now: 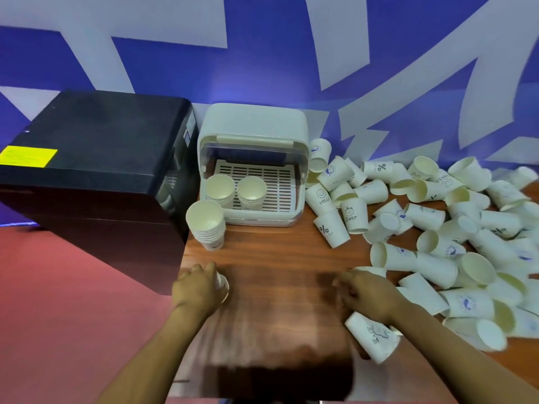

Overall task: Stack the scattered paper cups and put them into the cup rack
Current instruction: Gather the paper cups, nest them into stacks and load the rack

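Several white paper cups [437, 246] lie scattered over the right half of the wooden table [277, 258]. The white cup rack [252, 132] stands at the back with its lid raised; two short cup stacks [220, 189] [251, 192] stand inside on its slatted tray. A taller stack [205, 224] stands on the table just left of the rack. My left hand [198, 290] grips a paper cup [223, 284] near the table's left edge. My right hand [366, 293] is blurred, fingers curled over the table, and whether it holds anything is unclear. One printed cup [372, 339] lies under my right wrist.
A large black box-shaped appliance [93, 176] with a yellow label stands left of the table, against the rack's side. A blue and white patterned wall rises behind. Red floor lies to the left. Bare wood shows between my hands.
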Demonstrator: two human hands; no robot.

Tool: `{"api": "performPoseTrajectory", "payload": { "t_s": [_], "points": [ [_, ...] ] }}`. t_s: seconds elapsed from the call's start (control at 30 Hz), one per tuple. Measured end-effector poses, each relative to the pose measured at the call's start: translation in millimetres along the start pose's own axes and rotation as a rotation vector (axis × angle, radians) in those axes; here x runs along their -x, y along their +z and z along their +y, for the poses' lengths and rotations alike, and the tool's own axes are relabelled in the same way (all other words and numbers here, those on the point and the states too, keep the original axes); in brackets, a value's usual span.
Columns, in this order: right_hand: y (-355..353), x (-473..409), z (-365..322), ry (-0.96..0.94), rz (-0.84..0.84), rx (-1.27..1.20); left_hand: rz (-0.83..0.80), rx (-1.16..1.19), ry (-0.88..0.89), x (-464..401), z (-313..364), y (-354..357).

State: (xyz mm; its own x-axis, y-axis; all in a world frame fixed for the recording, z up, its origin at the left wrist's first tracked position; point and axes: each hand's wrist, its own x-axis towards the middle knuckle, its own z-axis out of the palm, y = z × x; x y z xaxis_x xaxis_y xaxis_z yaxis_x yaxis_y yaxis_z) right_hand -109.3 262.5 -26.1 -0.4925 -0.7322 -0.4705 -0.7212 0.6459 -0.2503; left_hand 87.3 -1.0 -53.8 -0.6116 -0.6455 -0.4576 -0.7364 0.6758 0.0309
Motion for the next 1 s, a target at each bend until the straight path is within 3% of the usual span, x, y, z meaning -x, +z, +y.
{"api": "performPoseTrajectory", "payload": {
  "t_s": [0.37, 0.57, 1.0],
  "points": [
    [29.7, 40.5, 48.9, -0.077, -0.124, 0.163, 0.01, 0.354, 0.132, 38.6, 80.4, 8.2],
    [42.3, 53.8, 57.3, -0.125, -0.095, 0.192, -0.012, 0.533, 0.108, 56.9, 111.0, 11.1],
    [54.0, 57.9, 49.4, -0.025, -0.054, -0.008, -0.041, 0.548, 0.226, 72.2, 136.1, 2.0]
  ]
}}
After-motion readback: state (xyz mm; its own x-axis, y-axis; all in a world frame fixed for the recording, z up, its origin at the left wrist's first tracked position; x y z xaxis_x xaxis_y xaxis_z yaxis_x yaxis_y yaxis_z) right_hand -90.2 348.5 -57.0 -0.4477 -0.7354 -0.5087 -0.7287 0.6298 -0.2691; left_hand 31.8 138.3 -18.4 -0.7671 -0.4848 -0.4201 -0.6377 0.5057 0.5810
